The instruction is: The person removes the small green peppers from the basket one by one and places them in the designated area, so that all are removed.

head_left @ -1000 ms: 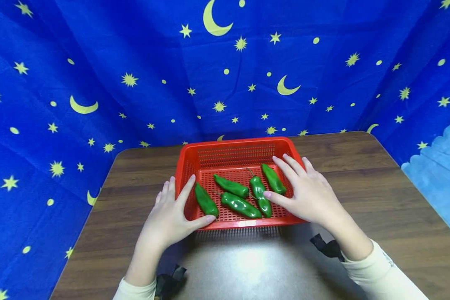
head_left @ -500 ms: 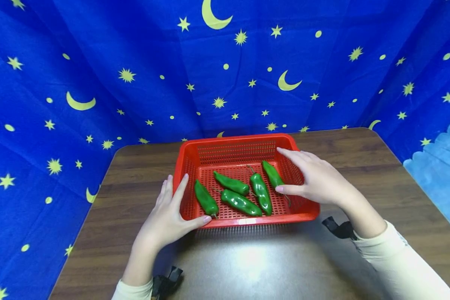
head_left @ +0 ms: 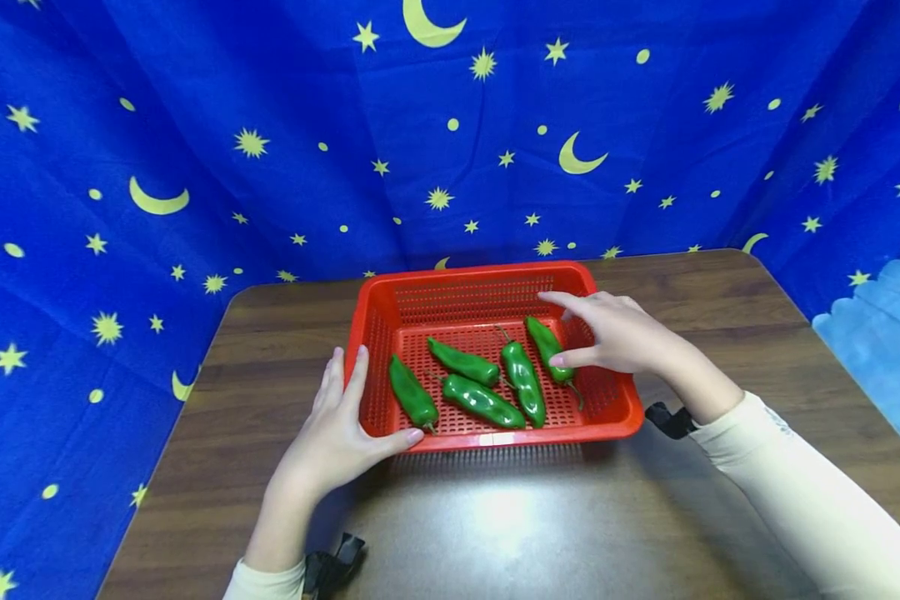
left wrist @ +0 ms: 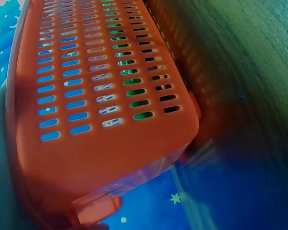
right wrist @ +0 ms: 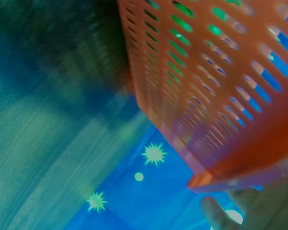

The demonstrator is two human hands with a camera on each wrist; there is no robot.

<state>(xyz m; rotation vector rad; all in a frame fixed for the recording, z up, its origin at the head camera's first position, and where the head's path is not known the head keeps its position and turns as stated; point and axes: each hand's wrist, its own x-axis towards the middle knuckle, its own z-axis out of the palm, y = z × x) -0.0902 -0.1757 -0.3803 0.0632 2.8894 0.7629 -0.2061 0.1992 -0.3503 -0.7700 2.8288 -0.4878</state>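
Observation:
A red perforated plastic basket [head_left: 600,431] stands on the table with several green peppers lying apart on its floor. My left hand [head_left: 337,433] is at its front left corner, fingers extended along the left side and thumb on the front rim. Over the right end reaches my right hand [head_left: 618,333], fingers loosely extended and thumb tip overlapping the rightmost pepper [head_left: 543,337]. Beside that lies another pepper [head_left: 523,379] pointing front to back. In the left wrist view the basket's slotted wall [left wrist: 101,158] fills the middle. Fingers [right wrist: 259,211] of my right hand show under the rim in the right wrist view.
The brown wooden table [head_left: 285,333] extends on both sides and in front of the basket. A blue curtain [head_left: 307,100] with yellow moons and stars hangs behind and at the sides. Light blue fabric [head_left: 877,333] hangs at the right edge.
My right hand has moved rightward from over the front right of the basket, then slightly back left, its thumb now over the rightmost pepper. My left hand stays nearly still.

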